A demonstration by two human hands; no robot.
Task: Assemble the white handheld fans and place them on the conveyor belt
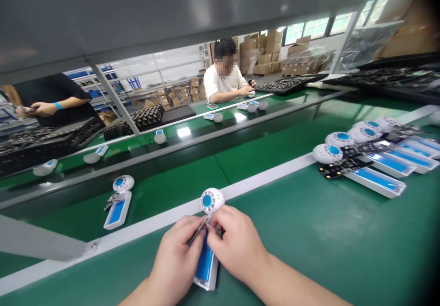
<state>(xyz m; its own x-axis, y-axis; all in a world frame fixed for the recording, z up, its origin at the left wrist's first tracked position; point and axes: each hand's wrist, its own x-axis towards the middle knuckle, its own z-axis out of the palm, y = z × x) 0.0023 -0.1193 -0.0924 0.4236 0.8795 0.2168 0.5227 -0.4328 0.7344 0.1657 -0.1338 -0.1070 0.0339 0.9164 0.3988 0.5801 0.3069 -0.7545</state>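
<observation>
A white handheld fan housing (208, 232) with a round head, blue centre and blue battery in its handle lies on the green table (309, 232) in front of me. My left hand (177, 260) is closed beside the handle, pinching a thin metal tool, perhaps tweezers (196, 236). My right hand (237, 244) is closed over the upper handle just below the round head; what its fingers pinch is hidden.
Several more fan housings with circuit boards (374, 159) lie in a row at the right. One housing (118, 203) sits on the conveyor belt at the left. Across the line a seated person (225, 79) works; another person's arm (48, 108) shows at far left. Black trays (288, 83) line the far side.
</observation>
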